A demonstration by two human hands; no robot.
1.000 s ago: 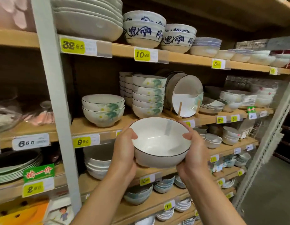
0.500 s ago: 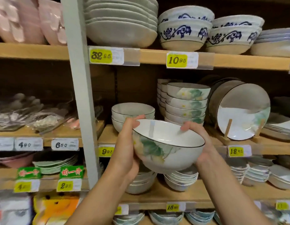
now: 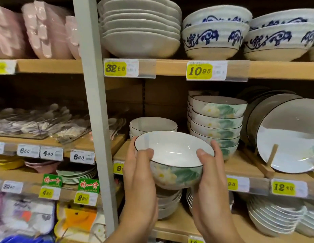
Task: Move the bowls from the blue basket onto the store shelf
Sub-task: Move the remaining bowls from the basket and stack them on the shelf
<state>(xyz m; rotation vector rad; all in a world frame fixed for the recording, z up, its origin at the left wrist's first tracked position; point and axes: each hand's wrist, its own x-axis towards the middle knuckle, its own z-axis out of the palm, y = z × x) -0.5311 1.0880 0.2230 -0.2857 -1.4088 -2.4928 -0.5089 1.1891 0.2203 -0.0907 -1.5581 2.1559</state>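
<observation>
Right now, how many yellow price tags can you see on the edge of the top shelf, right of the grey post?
2. One reads 32.85, just right of the grey post, under the stacked white dishes. The other reads 10.95, under the blue-patterned bowls. More may lie beyond the picture's right edge.

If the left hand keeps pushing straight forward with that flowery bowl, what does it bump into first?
Probably the short stack of white bowls right behind the flowery bowl that the left hand holds, though depth is hard to judge.

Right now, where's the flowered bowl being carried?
In the head view, the flowered bowl is centre frame, held between the left hand and right hand, in front of the short bowl stack on the middle shelf.
</observation>
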